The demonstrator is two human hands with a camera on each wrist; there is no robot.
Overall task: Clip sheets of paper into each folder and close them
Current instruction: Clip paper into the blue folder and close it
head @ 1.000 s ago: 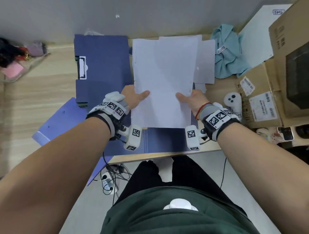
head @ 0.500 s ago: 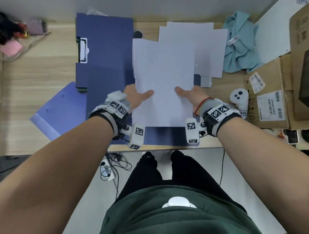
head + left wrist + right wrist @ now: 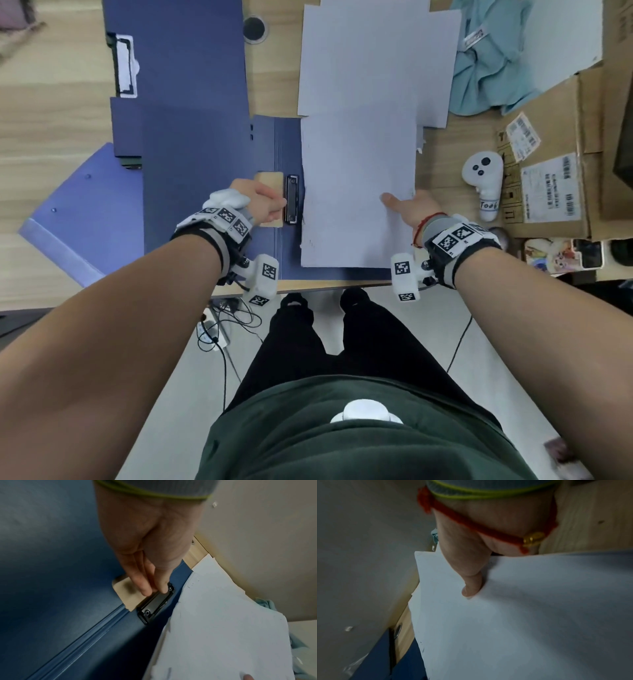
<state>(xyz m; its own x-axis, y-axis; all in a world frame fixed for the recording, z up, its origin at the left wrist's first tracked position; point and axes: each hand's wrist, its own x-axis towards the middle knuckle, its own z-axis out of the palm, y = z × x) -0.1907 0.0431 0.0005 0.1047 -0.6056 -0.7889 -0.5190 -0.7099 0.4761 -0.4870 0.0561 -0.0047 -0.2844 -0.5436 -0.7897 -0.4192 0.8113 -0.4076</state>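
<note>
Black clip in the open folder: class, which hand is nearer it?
Left. The left hand pinches the black clip; the right hand grips the paper's opposite edge, away from it.

open folder (image 3: 205, 171): plain dark navy; clip (image 3: 292, 198): black; sheets (image 3: 356, 188): white; second folder (image 3: 85, 212): paler periwinkle blue; table (image 3: 51, 102): light wood grain; cloth (image 3: 486, 68): teal; wristbands (image 3: 226, 219): black-and-white square markers; wrist cord (image 3: 420, 226): red, gold bead; controller (image 3: 483, 171): white, black buttons.

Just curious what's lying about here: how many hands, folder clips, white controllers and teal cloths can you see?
Hands: 2, left hand and right hand
Folder clips: 2, black clip and pale clip
Controllers: 1, white controller
Cloths: 1, teal cloth
Total: 6
</note>
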